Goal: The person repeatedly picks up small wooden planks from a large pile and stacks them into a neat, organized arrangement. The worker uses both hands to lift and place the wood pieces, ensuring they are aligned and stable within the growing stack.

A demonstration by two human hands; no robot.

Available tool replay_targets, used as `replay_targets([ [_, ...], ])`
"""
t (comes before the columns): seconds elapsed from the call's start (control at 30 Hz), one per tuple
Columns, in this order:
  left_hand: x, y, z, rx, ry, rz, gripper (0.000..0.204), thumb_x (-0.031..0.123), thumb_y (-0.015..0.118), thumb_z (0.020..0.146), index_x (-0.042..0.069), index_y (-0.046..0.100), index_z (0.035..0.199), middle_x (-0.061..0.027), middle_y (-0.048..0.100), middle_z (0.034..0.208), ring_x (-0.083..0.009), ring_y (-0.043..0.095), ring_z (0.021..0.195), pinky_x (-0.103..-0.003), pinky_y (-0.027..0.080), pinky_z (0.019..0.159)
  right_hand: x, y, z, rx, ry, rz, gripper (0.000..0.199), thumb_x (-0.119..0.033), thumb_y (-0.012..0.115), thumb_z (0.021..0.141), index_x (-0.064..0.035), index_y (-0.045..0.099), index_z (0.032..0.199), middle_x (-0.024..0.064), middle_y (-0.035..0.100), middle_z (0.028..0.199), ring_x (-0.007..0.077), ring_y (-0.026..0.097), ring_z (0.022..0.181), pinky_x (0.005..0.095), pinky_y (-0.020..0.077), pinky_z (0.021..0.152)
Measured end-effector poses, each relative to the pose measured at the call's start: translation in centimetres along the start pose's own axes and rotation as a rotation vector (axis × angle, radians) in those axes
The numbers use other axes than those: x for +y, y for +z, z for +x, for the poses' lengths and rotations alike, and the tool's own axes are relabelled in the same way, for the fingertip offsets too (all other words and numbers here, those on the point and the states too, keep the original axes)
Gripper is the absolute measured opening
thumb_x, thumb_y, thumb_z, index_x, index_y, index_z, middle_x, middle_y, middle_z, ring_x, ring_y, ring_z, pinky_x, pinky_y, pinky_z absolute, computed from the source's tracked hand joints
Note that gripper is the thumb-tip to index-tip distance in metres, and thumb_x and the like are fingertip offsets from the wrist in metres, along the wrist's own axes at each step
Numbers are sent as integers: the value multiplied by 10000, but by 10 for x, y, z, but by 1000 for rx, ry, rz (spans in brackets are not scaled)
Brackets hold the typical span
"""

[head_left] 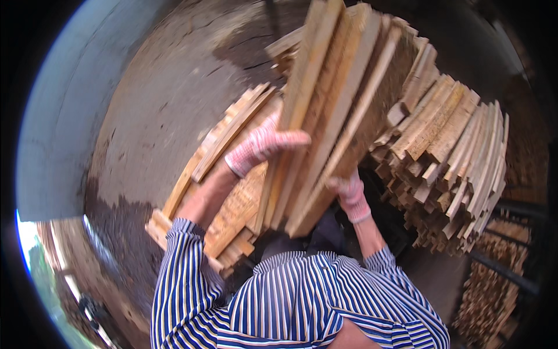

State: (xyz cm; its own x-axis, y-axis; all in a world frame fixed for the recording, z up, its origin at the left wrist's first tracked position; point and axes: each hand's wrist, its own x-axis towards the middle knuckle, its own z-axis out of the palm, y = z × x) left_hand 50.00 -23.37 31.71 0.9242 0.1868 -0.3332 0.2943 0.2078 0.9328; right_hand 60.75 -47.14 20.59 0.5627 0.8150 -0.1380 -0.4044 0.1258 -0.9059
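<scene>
Far left, pale grey-blue curved panel (64,122); beside it, grey, dirty floor (157,104) with dark patches. Next, low stack of light boards (241,200), left of centre, lying slantwise, partly behind the left forearm. Left hand (261,145), pink-and-white glove, clasps the left side of the bundle of planks (340,104), thumb laid across the front face; other fingers not clear. Bundle sits centre, held in front of the body, tilted, long pieces side by side, top leaning right, lower ends near the striped shirt (296,291). Right hand (351,198), same glove type, grips bundle's lower right edge; fingers partly hidden, blurred. Right of that, big pile of cut planks (442,151), ends stacked unevenly. Lower right, dark bar (503,272), more small wood pieces (485,296) near it.
</scene>
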Motion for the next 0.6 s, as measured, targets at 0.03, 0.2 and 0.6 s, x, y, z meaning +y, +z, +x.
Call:
replay_targets([
  [0.03,7,-17,-12,83,16,-61,809,226,844,816,38,409,1471,-100,625,1273,-145,594,1148,-315,528,931,2,14,12,-25,35,-42,898,-210,928,674,-27,448,1410,75,623,1288,219,594,1180,348,492,1009],
  [0.2,21,-50,-117,529,313,166,757,164,874,716,44,518,1374,-61,635,1201,-163,578,1103,-339,521,913,-38,112,101,-574,34,-190,875,-77,908,555,-38,532,1344,60,659,1228,194,605,1135,355,509,978],
  [0.6,-210,-134,-149,692,-90,144,619,371,823,825,91,614,1335,-91,681,1247,-201,666,1061,-346,555,938,146,154,215,-1086,135,-374,1062,-185,991,545,-69,449,1452,69,602,1339,159,547,1225,347,488,1033],
])
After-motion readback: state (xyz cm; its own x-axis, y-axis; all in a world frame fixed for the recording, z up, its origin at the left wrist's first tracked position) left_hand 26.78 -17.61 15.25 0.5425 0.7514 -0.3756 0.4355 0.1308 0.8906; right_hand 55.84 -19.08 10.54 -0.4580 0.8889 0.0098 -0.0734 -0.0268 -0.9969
